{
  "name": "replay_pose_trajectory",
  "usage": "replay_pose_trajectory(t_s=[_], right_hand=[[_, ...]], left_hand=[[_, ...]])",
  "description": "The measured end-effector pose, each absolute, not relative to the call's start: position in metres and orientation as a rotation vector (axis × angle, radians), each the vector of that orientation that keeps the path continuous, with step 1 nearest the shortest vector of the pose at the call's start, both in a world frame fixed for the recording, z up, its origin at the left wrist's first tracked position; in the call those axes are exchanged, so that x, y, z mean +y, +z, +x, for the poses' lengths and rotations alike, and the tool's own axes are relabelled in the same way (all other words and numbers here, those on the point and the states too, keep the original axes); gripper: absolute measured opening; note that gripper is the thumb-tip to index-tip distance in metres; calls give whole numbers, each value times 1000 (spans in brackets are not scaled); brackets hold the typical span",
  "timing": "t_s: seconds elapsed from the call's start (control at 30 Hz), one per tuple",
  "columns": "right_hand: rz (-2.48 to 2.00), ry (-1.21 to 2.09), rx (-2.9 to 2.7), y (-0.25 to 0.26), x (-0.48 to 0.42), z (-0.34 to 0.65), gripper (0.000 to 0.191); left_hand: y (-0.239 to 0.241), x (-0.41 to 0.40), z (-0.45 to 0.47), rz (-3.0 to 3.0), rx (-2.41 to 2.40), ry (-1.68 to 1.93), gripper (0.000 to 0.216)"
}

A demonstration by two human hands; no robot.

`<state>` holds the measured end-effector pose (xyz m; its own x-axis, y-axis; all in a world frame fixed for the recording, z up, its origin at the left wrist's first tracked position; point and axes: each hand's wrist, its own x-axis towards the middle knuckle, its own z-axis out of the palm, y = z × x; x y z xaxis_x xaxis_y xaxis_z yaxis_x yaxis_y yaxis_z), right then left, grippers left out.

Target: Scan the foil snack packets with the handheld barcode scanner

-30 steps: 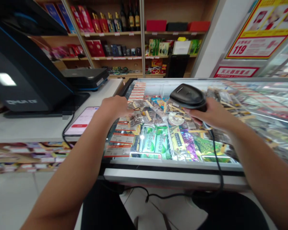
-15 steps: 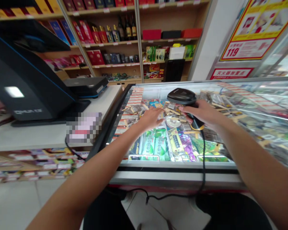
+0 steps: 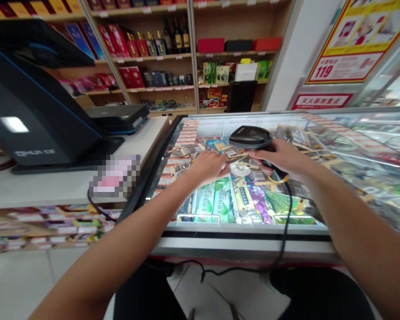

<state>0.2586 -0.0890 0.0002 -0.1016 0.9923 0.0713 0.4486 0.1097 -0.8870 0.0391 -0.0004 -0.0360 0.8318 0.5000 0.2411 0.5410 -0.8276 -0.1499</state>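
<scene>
My right hand (image 3: 283, 158) is closed round the handle of a black barcode scanner (image 3: 250, 137), whose head points left and down over a glass-topped display case (image 3: 240, 229). The scanner's black cable (image 3: 288, 213) hangs down over the case's front edge to the floor. My left hand (image 3: 209, 165) lies low on the glass just left of the scanner head, fingers stretched toward it, with nothing visibly gripped. Around both hands lie several small packets, among them green packets (image 3: 215, 200) and a round white tin (image 3: 240, 170).
On a white counter (image 3: 53, 189) at left stand a black till screen (image 3: 36, 111), a flat black device (image 3: 118, 118) and a blurred-out phone (image 3: 115, 175). Wooden shelves (image 3: 173, 53) with bottles and red boxes fill the back. A red and yellow poster (image 3: 350, 44) hangs at right.
My left hand has moved right from the case's left edge to just beside the scanner head. The scanner has sunk a little closer to the glass.
</scene>
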Motion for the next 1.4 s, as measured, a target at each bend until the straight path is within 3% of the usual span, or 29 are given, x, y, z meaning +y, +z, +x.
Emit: replay_pose_trajectory(t_s=[0.3,0.77,0.97,1.17,1.4], right_hand=[[-1419,1047,-1934,15,-102,262,32],[-1415,802,-2282,2,-100,245,21],[-1463,802,-2245,8,-102,242,23],[-1539,769,-1947,7,-101,242,28],[-1600,843,-1868,7,-101,242,26]], left_hand=[[-12,19,-8,-3308,-854,-879,37],[-19,35,-18,-3416,-928,-683,36],[-11,37,-25,-3373,-922,-711,36],[-5,64,-51,-2740,-1427,-1250,36],[-17,83,-66,-2441,-1898,-763,40]])
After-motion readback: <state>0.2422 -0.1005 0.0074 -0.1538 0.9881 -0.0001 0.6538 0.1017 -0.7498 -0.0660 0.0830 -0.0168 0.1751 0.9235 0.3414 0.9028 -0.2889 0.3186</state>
